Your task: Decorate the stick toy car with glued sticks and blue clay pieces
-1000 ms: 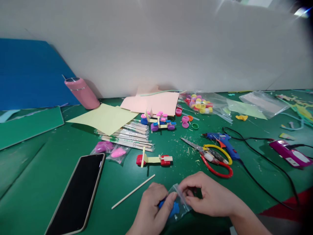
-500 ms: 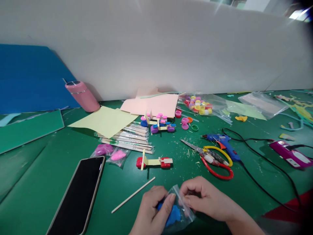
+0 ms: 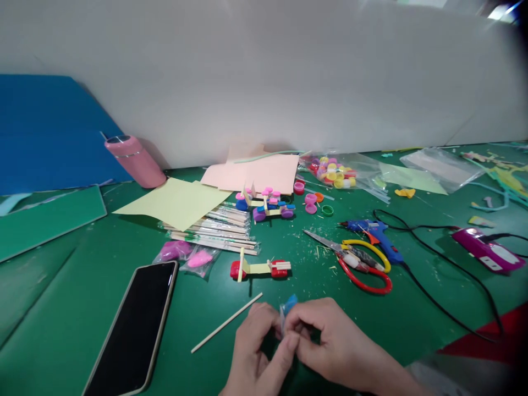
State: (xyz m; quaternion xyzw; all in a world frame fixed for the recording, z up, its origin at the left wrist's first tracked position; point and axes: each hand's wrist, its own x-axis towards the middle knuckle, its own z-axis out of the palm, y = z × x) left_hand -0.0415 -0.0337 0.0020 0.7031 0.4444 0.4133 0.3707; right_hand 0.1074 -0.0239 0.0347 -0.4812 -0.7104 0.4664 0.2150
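My left hand (image 3: pixel 264 344) and my right hand (image 3: pixel 324 341) meet at the bottom middle, fingertips pinched together on a small clear zip bag (image 3: pixel 282 320). Blue clay (image 3: pixel 291 302) pokes up above the fingers of my right hand; most of the bag is hidden behind them. Just left of my left hand lies a thin wooden stick (image 3: pixel 226 323). Beyond my hands stands a small model with red wheels (image 3: pixel 260 268) and a pale yellow strip, with short sticks on its right end.
A phone (image 3: pixel 132 330) lies at left, beside bagged purple and pink clay (image 3: pixel 185 254). To the right are scissors (image 3: pixel 358 261), a blue glue gun (image 3: pixel 375 236) and its black cord (image 3: pixel 449 316). Farther back are wrapped sticks (image 3: pixel 214 228), paper, a pink bottle (image 3: pixel 136 160) and bottle caps (image 3: pixel 334 173).
My hands have come closer together, and the bag has turned upward between them. The blue clay now shows above the fingers instead of below. The view has shifted slightly.
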